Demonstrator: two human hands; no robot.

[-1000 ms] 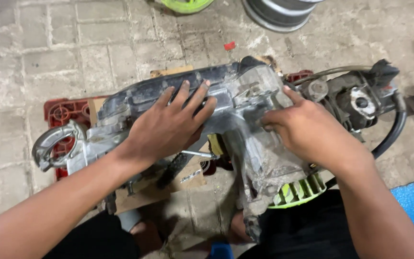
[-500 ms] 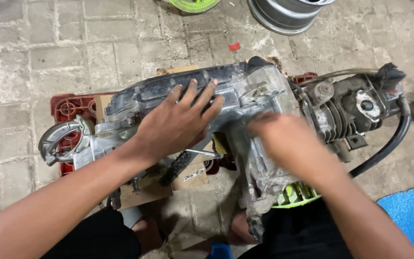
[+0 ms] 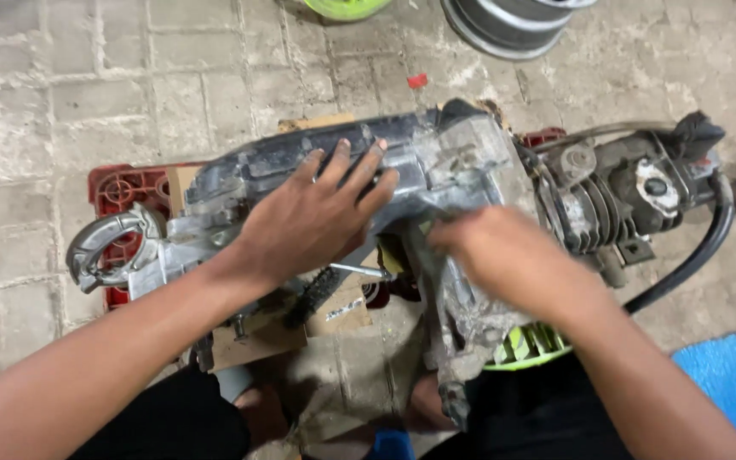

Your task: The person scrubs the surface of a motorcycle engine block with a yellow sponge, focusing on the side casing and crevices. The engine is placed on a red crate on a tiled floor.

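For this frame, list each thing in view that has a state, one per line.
Left hand: open, flat on the engine casing.
Right hand: blurred, on the casing's near side; grip unclear.
Engine casing: grimy, lying on its side on a red crate.
Finned cylinder: attached at the casing's right end.
Black hose: curved, beside the cylinder.

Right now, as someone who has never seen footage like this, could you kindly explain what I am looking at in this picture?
The camera sits on a person's head and looks down at their two bare hands; no machine does the work. On the paved floor lies a grimy grey engine casing, propped on a red plastic crate and cardboard. The left hand rests flat on the casing, fingers spread. The right hand is blurred against the casing's lower part; its grip cannot be made out. To the right sit the finned cylinder and a black hose.
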